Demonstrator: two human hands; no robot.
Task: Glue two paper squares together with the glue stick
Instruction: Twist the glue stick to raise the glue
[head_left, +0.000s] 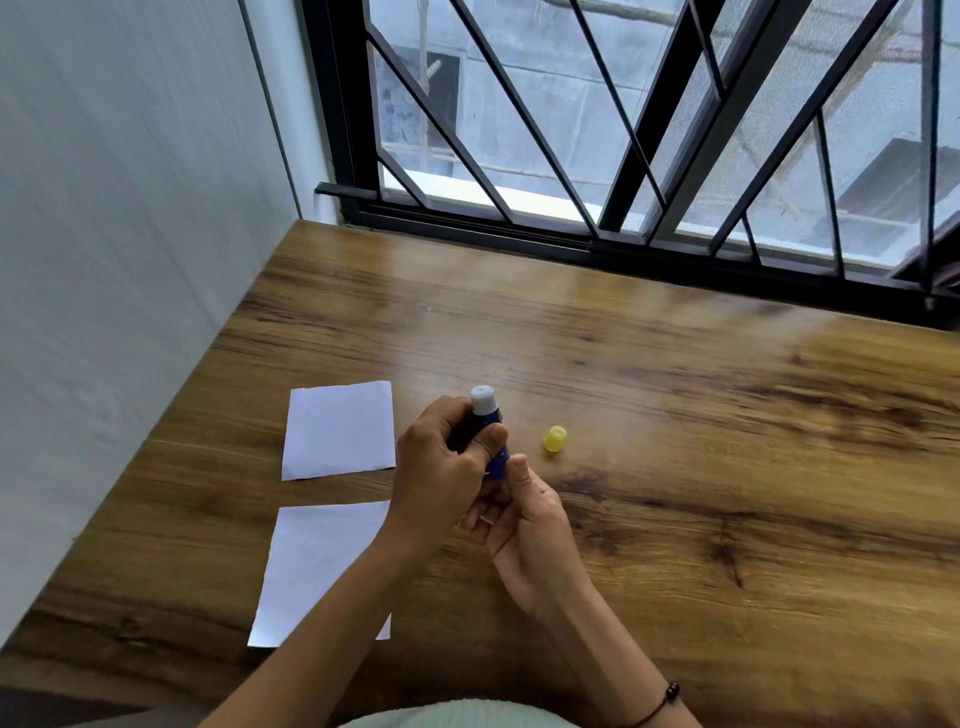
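Note:
Two white paper squares lie flat on the wooden table, one farther away and one nearer, a small gap between them. My left forearm covers the nearer square's right edge. The blue glue stick stands nearly upright just right of the far square, its cap off and its white tip showing on top. My left hand wraps the stick's body. My right hand pinches the stick's lower end from below. The yellow cap lies on the table just right of both hands.
The wooden table runs to a white wall on the left and to a black barred window at the back. A dark bead bracelet circles my right wrist.

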